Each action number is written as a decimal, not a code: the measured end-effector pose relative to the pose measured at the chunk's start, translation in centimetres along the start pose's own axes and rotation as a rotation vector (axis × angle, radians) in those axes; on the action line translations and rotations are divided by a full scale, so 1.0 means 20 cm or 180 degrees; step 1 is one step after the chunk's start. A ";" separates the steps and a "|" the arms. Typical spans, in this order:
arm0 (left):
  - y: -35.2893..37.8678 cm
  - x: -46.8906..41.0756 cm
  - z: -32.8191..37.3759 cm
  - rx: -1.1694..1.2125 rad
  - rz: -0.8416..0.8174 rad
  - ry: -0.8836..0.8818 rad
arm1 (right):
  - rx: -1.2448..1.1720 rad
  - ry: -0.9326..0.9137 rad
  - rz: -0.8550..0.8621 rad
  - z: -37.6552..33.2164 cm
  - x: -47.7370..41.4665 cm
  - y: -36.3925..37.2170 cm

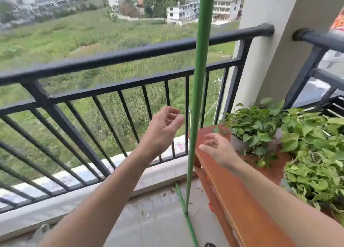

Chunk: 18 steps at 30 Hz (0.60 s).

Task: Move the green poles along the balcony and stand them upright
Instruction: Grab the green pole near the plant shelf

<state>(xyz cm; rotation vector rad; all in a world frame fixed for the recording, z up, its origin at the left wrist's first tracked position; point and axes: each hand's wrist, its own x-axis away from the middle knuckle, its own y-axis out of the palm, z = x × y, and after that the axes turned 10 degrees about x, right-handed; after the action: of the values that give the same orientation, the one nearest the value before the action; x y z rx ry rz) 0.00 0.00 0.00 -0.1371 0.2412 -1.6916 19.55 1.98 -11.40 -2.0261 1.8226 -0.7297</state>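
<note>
A green pole (198, 90) stands upright on the balcony's grey tiled floor (158, 226), its foot just beside the front edge of a reddish-brown wooden bench (232, 200) and its top running out of view above. A second green pole (183, 207) lies flat on the floor, passing the foot of the standing one — whether the two are joined there is hard to tell. The left hand (163, 129) is open, fingers loosely curled, just left of the upright pole and not touching it. The right hand (216, 146) is open too, fingers spread over the bench edge just right of the pole, holding nothing. Leafy potted plants (256, 127) crowd the bench top. A black metal railing (119, 60) borders the balcony above a low pale curb and meets a cream pillar (275, 51); beyond it lie green fields and blocks of buildings.
</note>
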 end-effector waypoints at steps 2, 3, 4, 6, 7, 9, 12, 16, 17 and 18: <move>0.05 -0.10 0.06 -0.0093 0.0144 0.0177 | 0.0052 -0.0095 -0.0148 -0.03 -0.10 0.01; 0.07 -0.15 0.08 -0.0093 0.0182 0.0267 | 0.0055 -0.0161 -0.0274 -0.04 -0.15 0.02; 0.09 -0.19 0.13 -0.0089 0.0202 0.0306 | 0.0057 -0.0185 -0.0413 -0.05 -0.20 0.04; 0.12 -0.28 0.17 0.0012 0.0181 0.0350 | -0.0040 -0.0218 -0.0620 -0.06 -0.30 0.08; 0.13 -0.31 0.19 0.0091 0.0161 0.0351 | -0.0136 -0.0278 -0.0708 -0.07 -0.34 0.09; 0.15 -0.35 0.22 0.0230 0.0152 0.0319 | -0.0285 -0.0427 -0.0943 -0.08 -0.40 0.12; 0.15 -0.35 0.22 0.0368 0.0210 0.0344 | -0.0404 -0.0568 -0.1228 -0.12 -0.45 0.17; 0.10 -0.29 0.22 0.0486 0.0269 0.0499 | -0.0232 -0.0899 -0.1633 -0.19 -0.43 0.24; 0.07 -0.27 0.22 0.0525 0.0311 0.0566 | -0.0217 -0.0937 -0.1764 -0.21 -0.42 0.27; 0.04 -0.24 0.22 0.0563 0.0356 0.0620 | -0.0182 -0.0972 -0.1883 -0.23 -0.40 0.30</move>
<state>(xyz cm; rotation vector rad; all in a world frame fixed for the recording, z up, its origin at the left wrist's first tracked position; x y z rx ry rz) 2.48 4.26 4.21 0.1706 0.2385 -1.6072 11.51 9.45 -12.17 -2.5759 1.0902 -0.4688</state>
